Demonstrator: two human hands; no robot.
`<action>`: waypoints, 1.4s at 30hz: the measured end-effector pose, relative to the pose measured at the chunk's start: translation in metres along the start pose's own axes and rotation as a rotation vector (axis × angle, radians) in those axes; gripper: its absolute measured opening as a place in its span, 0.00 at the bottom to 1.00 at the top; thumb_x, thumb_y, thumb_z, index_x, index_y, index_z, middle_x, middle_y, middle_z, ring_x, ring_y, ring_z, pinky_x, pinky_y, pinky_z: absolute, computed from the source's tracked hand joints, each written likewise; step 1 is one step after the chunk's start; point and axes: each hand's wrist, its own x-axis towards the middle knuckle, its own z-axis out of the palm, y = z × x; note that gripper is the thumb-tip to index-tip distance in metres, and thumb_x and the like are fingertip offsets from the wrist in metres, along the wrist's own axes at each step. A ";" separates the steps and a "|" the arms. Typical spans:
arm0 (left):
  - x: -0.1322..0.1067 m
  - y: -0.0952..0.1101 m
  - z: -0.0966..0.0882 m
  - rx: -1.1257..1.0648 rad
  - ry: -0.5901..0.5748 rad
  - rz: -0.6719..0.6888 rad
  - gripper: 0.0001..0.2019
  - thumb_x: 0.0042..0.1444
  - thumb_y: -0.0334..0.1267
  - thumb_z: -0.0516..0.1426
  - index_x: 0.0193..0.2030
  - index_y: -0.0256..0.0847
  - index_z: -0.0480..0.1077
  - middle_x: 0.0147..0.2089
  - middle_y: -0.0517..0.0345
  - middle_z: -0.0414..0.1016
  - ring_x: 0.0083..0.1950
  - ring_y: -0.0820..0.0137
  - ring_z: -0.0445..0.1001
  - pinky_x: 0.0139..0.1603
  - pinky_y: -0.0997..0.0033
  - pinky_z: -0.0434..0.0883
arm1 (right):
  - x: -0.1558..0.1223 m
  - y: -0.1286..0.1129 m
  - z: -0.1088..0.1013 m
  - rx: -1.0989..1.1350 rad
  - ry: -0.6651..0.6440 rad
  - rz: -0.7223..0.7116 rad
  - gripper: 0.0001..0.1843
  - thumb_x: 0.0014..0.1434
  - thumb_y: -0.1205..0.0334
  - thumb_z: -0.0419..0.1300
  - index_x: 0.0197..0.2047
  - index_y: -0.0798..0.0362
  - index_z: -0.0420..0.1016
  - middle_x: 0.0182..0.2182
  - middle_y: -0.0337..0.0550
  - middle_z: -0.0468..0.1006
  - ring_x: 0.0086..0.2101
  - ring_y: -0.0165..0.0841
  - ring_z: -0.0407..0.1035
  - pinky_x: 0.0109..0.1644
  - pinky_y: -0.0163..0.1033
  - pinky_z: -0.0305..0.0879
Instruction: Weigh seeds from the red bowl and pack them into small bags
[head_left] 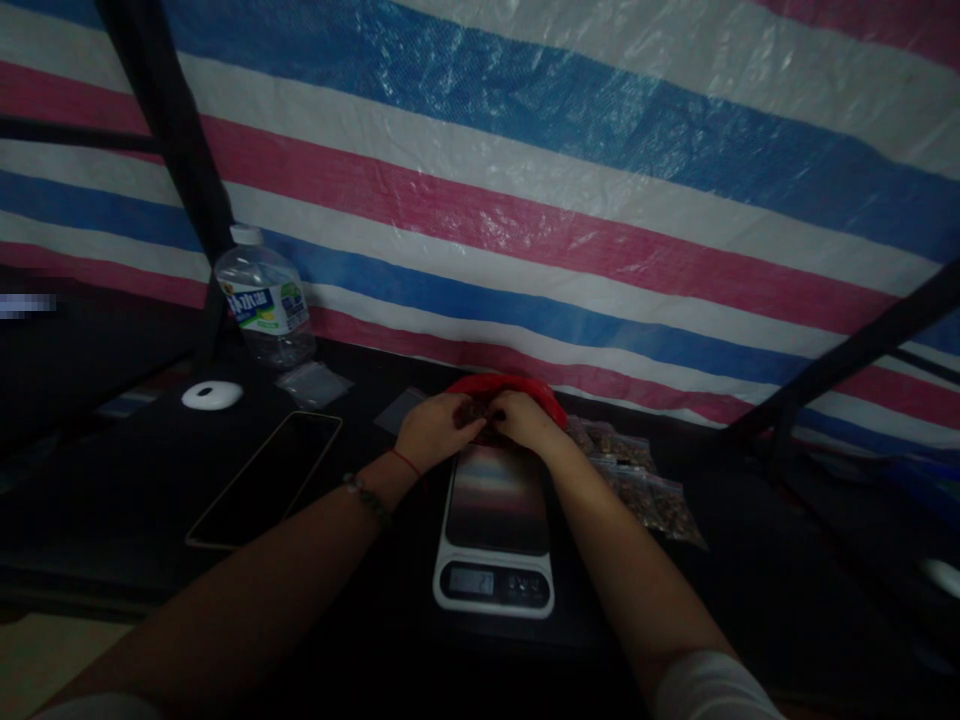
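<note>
My left hand (435, 435) and my right hand (523, 420) meet over the far end of a white kitchen scale (495, 580). The left fingers are curled around what looks like a small clear plastic bag (472, 411) with dark brown contents. My right fingers are bent and pinched together beside it; what is in them is hidden. Just behind both hands lies an open red plastic bag (517, 384), its inside mostly covered by them. On the scale's display the digits look like 27, and its near plate is bare.
Several filled zip bags (637, 490) of brown bits lie to the right. At left are a phone (266, 480), a white oval device (212, 395), clear empty zip bags (313, 384) and a large plastic bottle (266, 300). A striped tarp (525, 220) hangs behind the black table.
</note>
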 end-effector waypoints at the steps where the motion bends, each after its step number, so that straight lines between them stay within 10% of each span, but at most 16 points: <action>1: 0.000 0.000 0.000 0.003 -0.008 -0.006 0.17 0.55 0.51 0.55 0.44 0.43 0.72 0.43 0.53 0.77 0.46 0.63 0.75 0.46 0.67 0.69 | 0.000 0.001 -0.002 0.022 0.036 0.004 0.11 0.51 0.74 0.59 0.35 0.55 0.80 0.36 0.46 0.81 0.37 0.34 0.73 0.44 0.36 0.65; 7: 0.000 0.002 0.000 0.027 -0.026 0.004 0.16 0.54 0.50 0.56 0.45 0.44 0.72 0.42 0.54 0.77 0.43 0.63 0.75 0.41 0.68 0.69 | -0.001 -0.010 -0.015 0.266 0.250 0.002 0.10 0.52 0.71 0.59 0.36 0.53 0.80 0.36 0.42 0.80 0.39 0.32 0.72 0.46 0.37 0.66; 14: 0.000 0.005 0.001 0.014 -0.027 0.007 0.18 0.56 0.51 0.54 0.46 0.43 0.72 0.41 0.53 0.78 0.42 0.63 0.76 0.39 0.69 0.69 | -0.006 -0.030 -0.021 0.490 0.147 -0.102 0.17 0.52 0.73 0.58 0.44 0.52 0.77 0.41 0.42 0.79 0.40 0.31 0.72 0.46 0.37 0.67; 25: 0.000 -0.001 0.004 -0.072 0.027 0.019 0.18 0.55 0.50 0.56 0.48 0.44 0.72 0.45 0.54 0.77 0.45 0.64 0.75 0.45 0.69 0.70 | -0.006 -0.024 -0.033 0.284 0.313 -0.047 0.17 0.56 0.75 0.51 0.41 0.53 0.78 0.41 0.43 0.79 0.42 0.32 0.71 0.49 0.39 0.64; 32: 0.000 -0.003 0.003 -0.071 0.041 -0.001 0.19 0.56 0.51 0.55 0.49 0.43 0.71 0.47 0.53 0.77 0.47 0.63 0.75 0.47 0.67 0.70 | -0.016 0.000 -0.023 0.014 -0.237 0.176 0.20 0.47 0.62 0.65 0.46 0.54 0.77 0.40 0.49 0.79 0.37 0.37 0.73 0.40 0.36 0.65; 42: 0.000 -0.006 0.008 -0.072 0.072 0.011 0.18 0.55 0.51 0.55 0.48 0.43 0.72 0.46 0.54 0.77 0.46 0.64 0.75 0.45 0.68 0.71 | -0.010 -0.002 -0.007 -0.017 -0.232 0.171 0.14 0.53 0.69 0.58 0.44 0.56 0.77 0.40 0.50 0.80 0.39 0.36 0.72 0.41 0.34 0.64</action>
